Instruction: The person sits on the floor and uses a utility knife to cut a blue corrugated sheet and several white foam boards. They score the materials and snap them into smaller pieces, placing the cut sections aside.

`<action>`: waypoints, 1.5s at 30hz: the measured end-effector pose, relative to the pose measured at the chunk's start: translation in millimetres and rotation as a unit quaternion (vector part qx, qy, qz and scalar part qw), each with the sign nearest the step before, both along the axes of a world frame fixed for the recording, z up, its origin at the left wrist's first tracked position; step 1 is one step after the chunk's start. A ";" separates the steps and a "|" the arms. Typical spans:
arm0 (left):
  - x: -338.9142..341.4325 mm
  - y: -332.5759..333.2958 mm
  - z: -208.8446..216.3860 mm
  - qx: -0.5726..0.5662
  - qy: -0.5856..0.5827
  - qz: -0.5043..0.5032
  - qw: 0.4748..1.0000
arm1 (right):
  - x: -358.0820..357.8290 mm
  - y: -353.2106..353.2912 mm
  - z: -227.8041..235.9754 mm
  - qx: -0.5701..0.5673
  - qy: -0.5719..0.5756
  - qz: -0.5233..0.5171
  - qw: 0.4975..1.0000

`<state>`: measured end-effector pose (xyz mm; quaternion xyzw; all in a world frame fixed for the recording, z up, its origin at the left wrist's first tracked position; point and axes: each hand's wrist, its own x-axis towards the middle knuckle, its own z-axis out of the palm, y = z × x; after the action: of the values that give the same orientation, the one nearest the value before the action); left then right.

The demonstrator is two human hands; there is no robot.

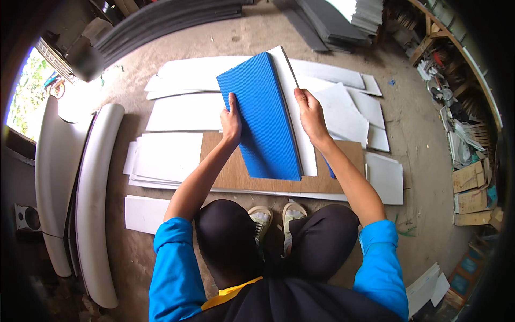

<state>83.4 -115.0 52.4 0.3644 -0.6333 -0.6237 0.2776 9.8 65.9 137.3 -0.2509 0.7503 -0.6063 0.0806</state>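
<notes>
A blue ribbed sheet [263,118] is held up tilted above the floor, with a white sheet [304,150] lying behind it and showing along its right side. My left hand [232,122] grips the blue sheet's left edge, thumb on its ribbed face and fingers mostly hidden behind. Closed on the white sheet's right edge is my right hand [311,115], its thumb near the edge. Below both hands a brown board [230,176] rests on white sheets. A bit of something blue [328,167] shows beside my right forearm.
Overlapping white sheets [179,112] cover the floor ahead, with more [385,180] at the right. Long curved white panels [96,204] stand at the left. Dark stacked strips [171,24] lie at the back. Cardboard [468,177] and clutter line the right wall. My shoes [294,212] are close below.
</notes>
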 end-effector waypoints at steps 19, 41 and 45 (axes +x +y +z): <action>25.4 -17.6 34.5 -0.053 0.044 0.005 0.998 | 1.0 -4.3 18.2 0.082 -0.010 0.038 0.996; 65.0 -105.5 -46.2 -0.087 -0.319 0.127 0.935 | -36.7 31.4 -37.7 0.025 0.122 -0.060 0.990; 30.5 -40.4 3.5 -0.476 -0.164 0.056 0.862 | -43.7 34.0 -45.0 -0.005 0.106 -0.021 0.994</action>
<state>113.9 -155.4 55.8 0.3197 -0.8682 -0.1610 0.3437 -33.9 99.9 92.4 -0.2983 0.7567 -0.5816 -0.0129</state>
